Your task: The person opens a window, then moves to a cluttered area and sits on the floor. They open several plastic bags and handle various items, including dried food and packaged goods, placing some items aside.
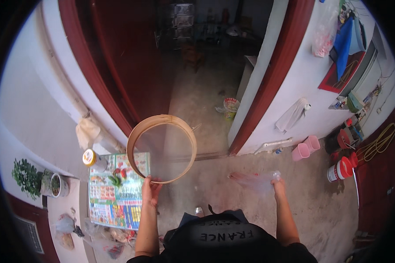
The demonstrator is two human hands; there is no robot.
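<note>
A round sieve with a pale wooden hoop (130,153) and fine see-through mesh is raised in front of me. My left hand (150,190) grips its lower rim, and the fingers behind the hoop are partly hidden. Off to the right, my right hand (277,184) holds a clear plastic bag (253,180) by one end. The bag stretches leftward above the concrete floor, with some reddish colour showing at its far end. Below and left of the sieve is a low table covered with printed sheets (102,194); green peppers (115,179) and red peppers (122,172) lie on it.
A yellow-lidded jar (95,159) stands at the table's back corner. Ahead, a red-framed doorway (266,102) leads into a dim room. Pink bins (301,151) and a white-and-red bucket (339,170) stand at right. Potted plants (60,185) and plastic bags (65,225) are at left.
</note>
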